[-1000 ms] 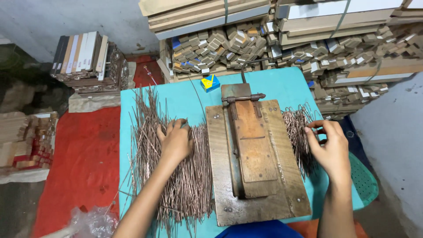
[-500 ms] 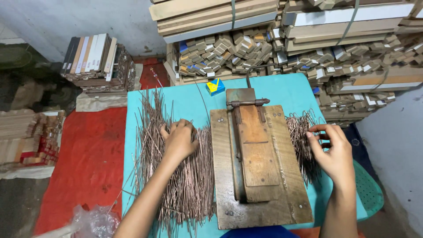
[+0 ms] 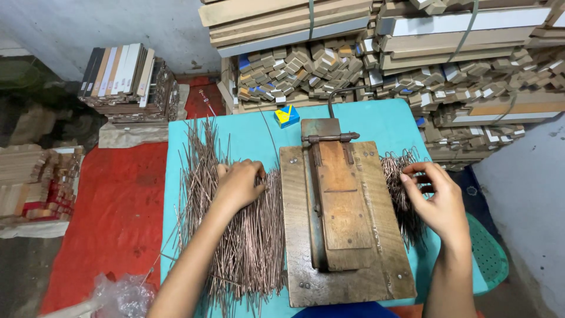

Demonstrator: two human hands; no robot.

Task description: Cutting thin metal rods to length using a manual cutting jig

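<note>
Copper wires (image 3: 235, 235) heaped on the teal table (image 3: 376, 121), left of the wooden press board (image 3: 347, 235).
Left hand (image 3: 238, 185) lies curled on the heap; right hand (image 3: 438, 200) pinches bent wire pieces (image 3: 400, 188) beside the board.

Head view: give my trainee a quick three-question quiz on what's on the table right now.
1. True or false: the left hand rests on the pile of straight copper wires.
2. What lies between the two hands? A) plastic bag B) wooden board with a hinged press C) stack of frames
3. What is the right hand touching?

Key: 1 true. 2 B. 3 The heap of bent wire pieces at the board's right edge, on the turquoise table.
</note>
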